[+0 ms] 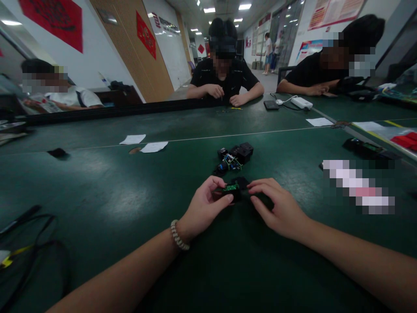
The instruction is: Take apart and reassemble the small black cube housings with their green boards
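Observation:
My left hand point(204, 206) pinches a small black housing with a green circuit board point(231, 188) on top, thumb and fingers closed round its left side. A bead bracelet point(178, 235) sits on that wrist. My right hand point(276, 206) grips the right side of the same black part, fingers curled over it, low on the green table point(114, 187). Just beyond lies a small pile of black housings and circuit boards point(235, 157).
Two white paper slips point(143, 143) lie left of centre. Black cables point(29, 243) lie at the near left. A person sits across the table, others at the left and right. A white power strip point(301, 102) and black devices point(365, 148) are on the right.

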The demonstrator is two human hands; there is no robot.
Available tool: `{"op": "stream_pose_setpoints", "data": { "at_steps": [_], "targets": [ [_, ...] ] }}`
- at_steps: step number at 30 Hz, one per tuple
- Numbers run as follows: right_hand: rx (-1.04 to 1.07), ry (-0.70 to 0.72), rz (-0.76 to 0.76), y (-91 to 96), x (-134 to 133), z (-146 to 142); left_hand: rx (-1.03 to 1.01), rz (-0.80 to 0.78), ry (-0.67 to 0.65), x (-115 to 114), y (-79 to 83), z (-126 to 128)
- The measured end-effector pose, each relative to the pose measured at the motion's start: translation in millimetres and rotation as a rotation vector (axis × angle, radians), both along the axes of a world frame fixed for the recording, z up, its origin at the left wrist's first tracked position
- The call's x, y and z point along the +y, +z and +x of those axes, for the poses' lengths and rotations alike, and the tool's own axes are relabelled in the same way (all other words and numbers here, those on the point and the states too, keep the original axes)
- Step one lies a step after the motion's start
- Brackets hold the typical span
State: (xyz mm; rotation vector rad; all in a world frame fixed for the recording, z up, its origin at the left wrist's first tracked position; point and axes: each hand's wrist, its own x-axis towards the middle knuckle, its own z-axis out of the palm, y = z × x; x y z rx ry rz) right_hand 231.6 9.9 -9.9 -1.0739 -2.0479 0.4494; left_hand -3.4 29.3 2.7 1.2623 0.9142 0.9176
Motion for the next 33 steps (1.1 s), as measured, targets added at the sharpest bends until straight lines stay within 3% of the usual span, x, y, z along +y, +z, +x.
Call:
{"op": "stream_pose_setpoints", "data": {
  "at_steps": [5, 10, 20, 27, 33],
  "targets": [
    [-0.276, 0.043, -0.012, 0.6, 0.5, -2.1, -0.020, -0.010, 0.028, -0.7, 2.4, 2.0],
    [-0.361, 0.058, -0.049, 1.1, -1.8, -4.3, 0.019, 0.009, 0.021, -1.1, 7.2, 3.4],
    [-0.109, 0.033, -0.037, -3.6, -0.6, 0.0, 0.128, 0.028, -0.028, -1.3, 6.6, 2.8],
    [-0.024, 0.136, 0.011, -0.3, -1.6, 0.1, 0.144, 0.069, -0.075, 0.8, 3.9, 0.8],
    [0.033, 0.112, 0.025, -1.9, -0.7, 0.0, 0.113, 0.068, -0.046, 1.5, 2.8, 2.0]
  ]
}}
